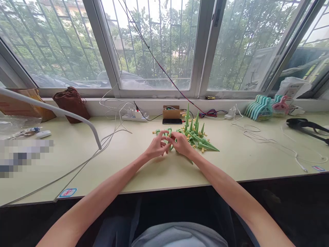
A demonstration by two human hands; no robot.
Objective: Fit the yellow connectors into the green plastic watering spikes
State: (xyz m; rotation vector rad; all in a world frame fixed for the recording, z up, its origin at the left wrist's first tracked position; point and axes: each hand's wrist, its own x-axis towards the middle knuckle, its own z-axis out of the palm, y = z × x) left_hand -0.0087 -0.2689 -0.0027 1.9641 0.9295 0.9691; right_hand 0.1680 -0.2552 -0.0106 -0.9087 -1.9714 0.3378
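Observation:
My left hand [156, 145] and my right hand [181, 143] meet over the middle of the table. Between their fingertips is a green plastic watering spike [170, 131], partly hidden by the fingers. Both hands are closed on it, thumbs and forefingers close together. Just right of my right hand lies a pile of green watering spikes [205, 141] with small yellow valves [203, 150]. Several spikes stand upright behind it, among them a tall one [187, 116]. Another green piece with a yellow valve [157, 131] lies behind my left hand.
A phone [172, 121] lies before a small cardboard box [171, 112]. A power strip [135, 117] and loose cables stand left of it. Turquoise clips [259, 108] and black glasses [305, 127] are at right. A grey curved tube [87, 123] and a brown pouch [70, 104] are at left.

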